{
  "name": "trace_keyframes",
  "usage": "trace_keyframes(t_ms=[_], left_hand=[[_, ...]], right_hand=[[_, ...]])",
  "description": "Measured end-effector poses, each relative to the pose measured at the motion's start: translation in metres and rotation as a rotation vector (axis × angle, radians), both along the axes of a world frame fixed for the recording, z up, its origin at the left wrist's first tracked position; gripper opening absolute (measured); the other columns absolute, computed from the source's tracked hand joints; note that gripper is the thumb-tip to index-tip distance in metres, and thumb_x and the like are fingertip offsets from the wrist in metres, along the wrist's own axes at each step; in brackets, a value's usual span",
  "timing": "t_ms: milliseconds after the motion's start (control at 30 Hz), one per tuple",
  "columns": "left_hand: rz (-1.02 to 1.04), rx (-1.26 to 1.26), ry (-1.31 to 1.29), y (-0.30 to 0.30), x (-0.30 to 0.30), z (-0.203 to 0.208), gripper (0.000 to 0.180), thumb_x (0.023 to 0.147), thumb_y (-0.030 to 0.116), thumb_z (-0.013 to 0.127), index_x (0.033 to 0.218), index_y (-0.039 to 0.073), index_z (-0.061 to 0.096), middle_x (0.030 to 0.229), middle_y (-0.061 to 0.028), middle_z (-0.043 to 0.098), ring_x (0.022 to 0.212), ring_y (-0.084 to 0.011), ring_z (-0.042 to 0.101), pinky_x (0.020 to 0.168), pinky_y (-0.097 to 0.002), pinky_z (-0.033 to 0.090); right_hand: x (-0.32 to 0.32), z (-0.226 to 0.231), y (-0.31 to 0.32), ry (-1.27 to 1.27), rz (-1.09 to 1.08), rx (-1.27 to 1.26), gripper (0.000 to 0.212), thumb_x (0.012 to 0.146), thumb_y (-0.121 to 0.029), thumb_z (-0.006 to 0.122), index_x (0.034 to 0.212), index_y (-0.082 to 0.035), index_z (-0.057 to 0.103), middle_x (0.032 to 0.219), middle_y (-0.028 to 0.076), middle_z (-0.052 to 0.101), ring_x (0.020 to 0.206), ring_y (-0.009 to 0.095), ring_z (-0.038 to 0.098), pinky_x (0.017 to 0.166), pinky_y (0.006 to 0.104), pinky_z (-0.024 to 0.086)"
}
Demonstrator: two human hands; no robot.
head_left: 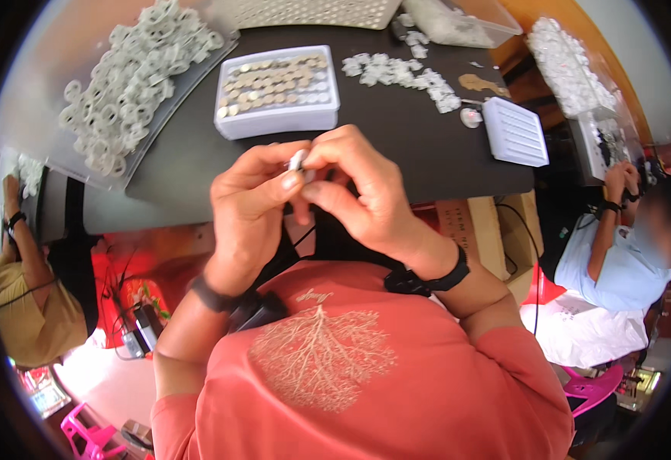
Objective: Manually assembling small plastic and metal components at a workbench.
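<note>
Both of my hands meet over the near edge of the black table (182,165). A small white plastic piece (297,159) with a dark part is pinched between them. My left hand (247,195) grips it between thumb and fingers. My right hand (366,188) has its fingertips closed on the piece from the other side. Fingers cover most of it, so its exact kind is hidden. Just beyond my hands stands a white box (282,123) holding rows of round, silvery, coin-like discs (274,83).
A clear bin (59,149) of white ring-shaped parts (132,84) stands left. Small clear plastic pieces (397,70) lie scattered far right, near a white slotted tray (515,130). A perforated tray (312,11) is at the back. People sit at both sides; one wears a light-blue shirt (600,264).
</note>
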State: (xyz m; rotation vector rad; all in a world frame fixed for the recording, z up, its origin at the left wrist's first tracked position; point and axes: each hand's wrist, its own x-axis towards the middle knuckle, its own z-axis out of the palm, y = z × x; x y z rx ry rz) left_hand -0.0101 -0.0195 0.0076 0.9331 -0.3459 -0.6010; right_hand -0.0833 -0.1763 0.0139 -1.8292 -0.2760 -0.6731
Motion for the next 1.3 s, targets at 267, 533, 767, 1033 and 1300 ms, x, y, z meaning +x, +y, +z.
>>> trace_keyframes(t_ms=[267, 533, 767, 1033, 1300], left_hand=[[-0.013, -0.018, -0.034, -0.006, -0.002, -0.001, 0.025, 0.089, -0.005, 0.068, 0.114, -0.005, 0.068, 0.099, -0.0103, 0.07, 0.078, -0.0132, 0.065, 0.058, -0.024, 0.054], [0.007, 0.012, -0.057, -0.007, -0.006, 0.0, 0.022, 0.09, -0.004, 0.068, 0.112, -0.004, 0.068, 0.094, -0.0085, 0.069, 0.072, -0.0109, 0.063, 0.056, -0.0223, 0.051], [-0.014, 0.075, -0.043, 0.0, -0.001, 0.0, 0.029, 0.091, 0.006, 0.068, 0.116, -0.008, 0.064, 0.096, -0.017, 0.069, 0.073, -0.0204, 0.067, 0.054, -0.0277, 0.053], [-0.05, 0.07, -0.066, 0.003, -0.002, -0.001, 0.031, 0.09, 0.007, 0.07, 0.116, -0.008, 0.064, 0.096, -0.0161, 0.068, 0.075, -0.0203, 0.067, 0.055, -0.028, 0.053], [-0.078, 0.064, -0.09, 0.002, -0.001, -0.003, 0.032, 0.09, 0.007, 0.07, 0.118, -0.008, 0.063, 0.099, -0.0163, 0.068, 0.077, -0.0202, 0.067, 0.058, -0.0283, 0.054]], right_hand=[[0.0, -0.004, -0.006, 0.013, 0.031, 0.008, 0.022, 0.083, 0.009, 0.068, 0.101, -0.001, 0.061, 0.097, 0.008, 0.059, 0.077, 0.015, 0.064, 0.058, 0.0247, 0.052], [-0.002, -0.008, -0.004, 0.02, -0.006, 0.006, 0.02, 0.084, 0.005, 0.072, 0.1, -0.002, 0.06, 0.096, 0.008, 0.059, 0.074, 0.016, 0.062, 0.06, 0.0265, 0.051], [0.02, 0.037, -0.088, 0.277, -0.422, -0.498, 0.022, 0.085, -0.011, 0.071, 0.106, -0.006, 0.066, 0.094, 0.013, 0.065, 0.084, 0.029, 0.068, 0.074, 0.0395, 0.053], [0.038, 0.024, -0.138, 0.719, -0.607, -0.884, 0.043, 0.088, -0.028, 0.07, 0.128, -0.013, 0.063, 0.125, 0.015, 0.059, 0.113, 0.039, 0.059, 0.097, 0.0464, 0.048], [0.03, 0.026, -0.115, 0.646, -0.527, -0.7, 0.041, 0.089, -0.023, 0.069, 0.127, -0.01, 0.064, 0.122, 0.016, 0.06, 0.113, 0.039, 0.057, 0.096, 0.0454, 0.048]])
